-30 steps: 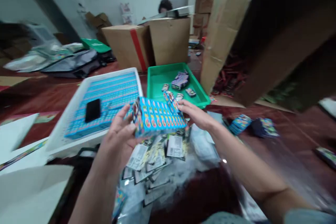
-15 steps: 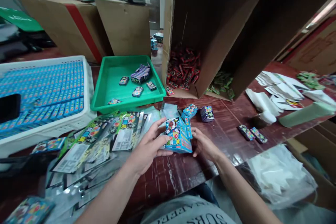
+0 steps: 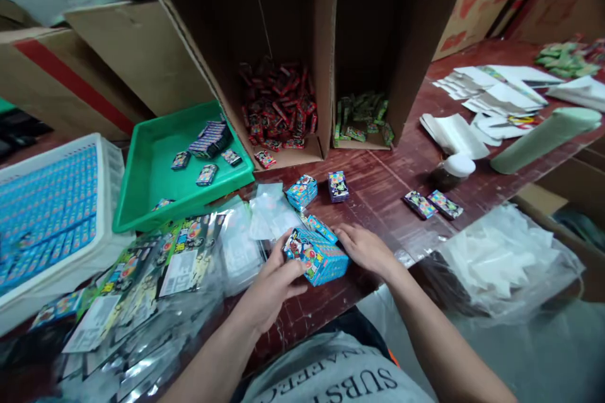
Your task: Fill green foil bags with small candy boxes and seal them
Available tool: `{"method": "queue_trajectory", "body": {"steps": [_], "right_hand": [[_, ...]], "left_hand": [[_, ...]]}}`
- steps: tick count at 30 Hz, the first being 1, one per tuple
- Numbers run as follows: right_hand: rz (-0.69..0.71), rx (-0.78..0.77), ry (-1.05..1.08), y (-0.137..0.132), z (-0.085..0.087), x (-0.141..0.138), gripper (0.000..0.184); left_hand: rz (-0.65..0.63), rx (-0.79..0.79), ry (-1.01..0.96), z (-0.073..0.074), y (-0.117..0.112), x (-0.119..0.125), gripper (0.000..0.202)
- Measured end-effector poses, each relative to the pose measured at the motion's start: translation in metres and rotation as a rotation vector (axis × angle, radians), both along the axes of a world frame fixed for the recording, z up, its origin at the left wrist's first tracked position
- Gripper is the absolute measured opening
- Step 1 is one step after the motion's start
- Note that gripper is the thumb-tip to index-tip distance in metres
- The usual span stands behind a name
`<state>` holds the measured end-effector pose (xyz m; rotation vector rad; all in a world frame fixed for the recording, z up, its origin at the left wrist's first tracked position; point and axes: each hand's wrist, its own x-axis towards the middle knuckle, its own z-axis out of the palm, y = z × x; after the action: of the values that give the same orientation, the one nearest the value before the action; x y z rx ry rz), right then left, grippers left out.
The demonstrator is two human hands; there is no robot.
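A block of small blue candy boxes lies tilted over the table's front part, with my left hand closed around its left end. My right hand is at the block's far right side, its fingertips pinched at the end of a single small blue box; the fingers' undersides are hidden. Just beyond lies a small stack of blue boxes. To its right is a purple stack of boxes. Clear plastic bags are spread left of my hands.
A green tray with several boxes and a white crate of blue boxes stand left. Tall cartons hold red packets and green packets. At right are a jar, a green roll and paper.
My view has turned right, so the surroundings shift left. The single blue box has gone from upright against the block to lying flatter over its far edge. My left hand still grips the block.
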<state>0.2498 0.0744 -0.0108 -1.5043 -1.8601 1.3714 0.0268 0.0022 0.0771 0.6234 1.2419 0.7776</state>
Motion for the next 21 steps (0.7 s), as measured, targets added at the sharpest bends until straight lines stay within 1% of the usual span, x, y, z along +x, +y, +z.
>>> {"method": "queue_trajectory", "body": {"steps": [3,7,9,12,13,16,18,19,20,21], "right_hand": [[-0.003,0.062,-0.039,0.007,0.001,0.01,0.04],[-0.015,0.109,-0.004,0.012,0.002,0.018,0.039],[-0.015,0.123,0.045,0.013,0.002,0.021,0.046],[0.024,0.057,0.198,0.017,-0.001,0.024,0.059],[0.037,0.023,0.25,0.02,-0.002,0.025,0.059],[0.08,-0.059,0.325,0.035,-0.004,0.03,0.049],[0.113,-0.08,0.303,0.048,0.002,0.035,0.043],[0.121,-0.083,0.29,0.055,0.008,0.038,0.043],[0.12,-0.074,0.289,0.062,0.017,0.041,0.046],[0.114,-0.053,0.309,0.068,0.027,0.042,0.053]], "left_hand": [[-0.004,-0.006,-0.02,0.001,0.005,0.014,0.081],[-0.008,0.019,-0.032,0.005,0.013,0.036,0.085],[-0.027,0.01,-0.01,0.008,0.017,0.044,0.083],[-0.056,-0.005,0.028,0.013,0.022,0.053,0.079],[-0.064,-0.009,0.035,0.015,0.024,0.056,0.079],[-0.077,-0.015,0.042,0.018,0.026,0.062,0.082],[-0.073,-0.027,0.043,0.018,0.026,0.063,0.085],[-0.07,-0.034,0.046,0.017,0.026,0.063,0.085],[-0.066,-0.038,0.051,0.017,0.025,0.063,0.086],[-0.063,-0.039,0.054,0.016,0.025,0.063,0.085]]}}
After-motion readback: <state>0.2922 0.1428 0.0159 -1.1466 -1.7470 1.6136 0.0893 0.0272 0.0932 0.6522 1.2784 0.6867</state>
